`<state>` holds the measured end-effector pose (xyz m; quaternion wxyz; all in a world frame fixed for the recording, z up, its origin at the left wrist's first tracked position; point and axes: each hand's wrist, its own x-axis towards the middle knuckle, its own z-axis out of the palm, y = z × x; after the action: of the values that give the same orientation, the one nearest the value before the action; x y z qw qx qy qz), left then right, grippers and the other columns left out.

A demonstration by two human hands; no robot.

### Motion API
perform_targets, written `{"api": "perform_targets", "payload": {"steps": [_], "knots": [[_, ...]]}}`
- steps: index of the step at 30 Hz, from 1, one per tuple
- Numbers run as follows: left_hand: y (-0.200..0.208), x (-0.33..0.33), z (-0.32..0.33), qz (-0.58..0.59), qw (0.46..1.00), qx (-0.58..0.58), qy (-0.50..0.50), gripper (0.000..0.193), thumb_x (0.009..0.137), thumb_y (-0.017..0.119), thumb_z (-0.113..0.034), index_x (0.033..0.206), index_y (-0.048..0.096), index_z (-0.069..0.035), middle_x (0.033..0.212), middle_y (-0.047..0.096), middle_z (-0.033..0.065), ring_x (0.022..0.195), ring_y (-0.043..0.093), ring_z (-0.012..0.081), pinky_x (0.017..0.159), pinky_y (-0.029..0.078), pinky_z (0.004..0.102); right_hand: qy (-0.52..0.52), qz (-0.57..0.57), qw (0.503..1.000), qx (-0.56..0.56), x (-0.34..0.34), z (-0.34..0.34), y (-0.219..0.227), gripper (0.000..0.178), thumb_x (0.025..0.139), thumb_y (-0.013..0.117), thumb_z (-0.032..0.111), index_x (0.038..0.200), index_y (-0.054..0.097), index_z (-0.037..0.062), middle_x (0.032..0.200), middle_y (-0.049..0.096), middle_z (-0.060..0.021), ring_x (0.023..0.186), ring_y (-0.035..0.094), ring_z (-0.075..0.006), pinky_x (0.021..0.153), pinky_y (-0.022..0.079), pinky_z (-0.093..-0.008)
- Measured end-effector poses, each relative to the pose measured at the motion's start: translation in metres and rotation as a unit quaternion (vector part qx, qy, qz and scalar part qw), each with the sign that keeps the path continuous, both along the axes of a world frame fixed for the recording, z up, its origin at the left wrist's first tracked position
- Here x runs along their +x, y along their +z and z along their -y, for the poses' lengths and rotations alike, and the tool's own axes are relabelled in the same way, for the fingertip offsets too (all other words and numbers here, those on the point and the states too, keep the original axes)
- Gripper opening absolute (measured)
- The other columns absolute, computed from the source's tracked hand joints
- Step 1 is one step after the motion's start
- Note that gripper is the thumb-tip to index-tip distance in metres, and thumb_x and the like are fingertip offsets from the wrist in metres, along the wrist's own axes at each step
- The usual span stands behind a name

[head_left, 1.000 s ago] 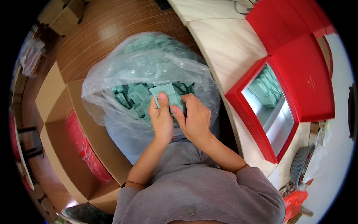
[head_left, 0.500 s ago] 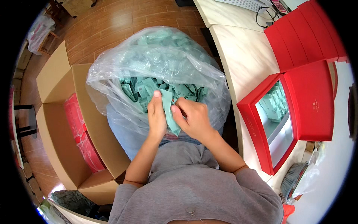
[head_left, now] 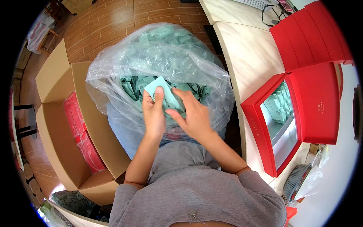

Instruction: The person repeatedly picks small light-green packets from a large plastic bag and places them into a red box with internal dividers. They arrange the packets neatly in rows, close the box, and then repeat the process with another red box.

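My left hand (head_left: pixel 154 115) is closed on a pale green sachet (head_left: pixel 169 99), pinching it flat between thumb and fingers. At the sachet's right side is my right hand (head_left: pixel 196 115), thumb and forefinger spread apart; whether a fingertip touches the sachet I cannot tell. Both hands are over the mouth of a large clear plastic bag (head_left: pixel 113 73), which is full of loose green sachets (head_left: pixel 129 90). To the right, an open red gift box (head_left: pixel 261 138) sits on the table, with several green sachets (head_left: pixel 280 106) in its far part and its lid (head_left: pixel 317 104) folded back.
At left stands an open cardboard carton (head_left: pixel 56 140) with red plastic-wrapped packs (head_left: pixel 81 132) inside. A marble-look table (head_left: pixel 245 60) runs along the right, bearing a stack of red boxes (head_left: pixel 310 39). A grey basket (head_left: pixel 297 183) sits at its near end. Glasses (head_left: pixel 270 17) lie far right.
The sachet has turned from edge-on to flat, its face showing, and stays in my left hand. My right hand's fingers have spread apart from their curled hold.
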<state>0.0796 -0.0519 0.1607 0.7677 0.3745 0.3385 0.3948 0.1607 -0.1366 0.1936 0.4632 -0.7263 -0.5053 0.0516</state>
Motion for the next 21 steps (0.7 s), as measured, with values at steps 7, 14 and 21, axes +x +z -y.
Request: {"api": "perform_targets", "payload": {"steps": [7, 14, 21], "knots": [[0.012, 0.004, 0.010, 0.026, 0.991, -0.081, 0.099, 0.027, 0.098, 0.050, -0.033, 0.103, 0.052, -0.007, 0.095, 0.057, 0.0005, 0.085, 0.054, 0.0090, 0.074, 0.046, 0.0268, -0.021, -0.018, 0.996, 0.082, -0.013, -0.004, -0.025, 0.017, 0.080, 0.067, 0.006, 0.093, 0.057, 0.0027, 0.101, 0.064, -0.0126, 0.075, 0.063, -0.0277, 0.059, 0.050, -0.0338], [-0.011, -0.019, -0.033, 0.106, 0.975, -0.162, 0.104, 0.031, 0.098, 0.045, -0.043, 0.089, 0.047, -0.013, 0.078, 0.044, -0.0033, 0.068, 0.042, 0.0076, 0.062, 0.038, 0.0239, 0.068, -0.092, 0.991, 0.073, -0.022, 0.010, -0.031, 0.017, 0.078, 0.069, 0.005, 0.088, 0.055, 0.0043, 0.097, 0.064, -0.0107, 0.072, 0.062, -0.0253, 0.057, 0.049, -0.0317], [-0.028, -0.025, -0.040, 0.171, 0.969, -0.163, 0.078, 0.033, 0.098, 0.046, -0.043, 0.081, 0.041, -0.015, 0.070, 0.034, -0.0044, 0.060, 0.032, 0.0072, 0.056, 0.032, 0.0231, 0.075, -0.002, 0.996, 0.039, -0.025, 0.002, -0.023, 0.014, 0.077, 0.067, 0.005, 0.087, 0.056, 0.0036, 0.080, 0.061, -0.0090, 0.065, 0.061, -0.0251, 0.052, 0.047, -0.0336]]}}
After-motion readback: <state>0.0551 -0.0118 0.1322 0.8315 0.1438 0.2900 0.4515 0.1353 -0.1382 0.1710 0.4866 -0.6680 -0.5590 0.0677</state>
